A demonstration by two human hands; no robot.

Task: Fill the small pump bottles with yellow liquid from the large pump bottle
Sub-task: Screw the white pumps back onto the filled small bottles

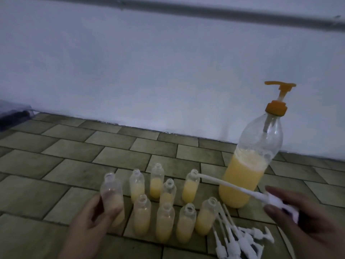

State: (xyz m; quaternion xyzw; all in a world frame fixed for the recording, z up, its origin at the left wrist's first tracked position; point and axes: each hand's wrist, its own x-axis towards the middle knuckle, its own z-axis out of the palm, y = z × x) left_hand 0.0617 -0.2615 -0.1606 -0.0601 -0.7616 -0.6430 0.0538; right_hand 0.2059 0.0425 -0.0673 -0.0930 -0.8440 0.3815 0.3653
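Alignment between tube and bottle mouth is what the coming move is judged to turn on: a white pump head [278, 201] is pinched in the right hand [302, 219] at lower right, its dip tube's long axis slanting up and left, the tip lying at the mouth of an upright small bottle [190, 186] in the back row. Another small bottle [113, 199], partly filled, is clamped in the left hand [93, 219] at lower left, well apart from the tube; the right hand is the nearer to the cluster's right side. Other uncapped small bottles [164, 223] are seen standing between the hands, all holding yellow liquid. The large pump bottle [250, 165], roughly half full, is set right of centre. Loose pump heads [239, 242] are heaped at the bottom right. Everything rests on a tiled floor [56, 161] beneath a pale wall [149, 62].
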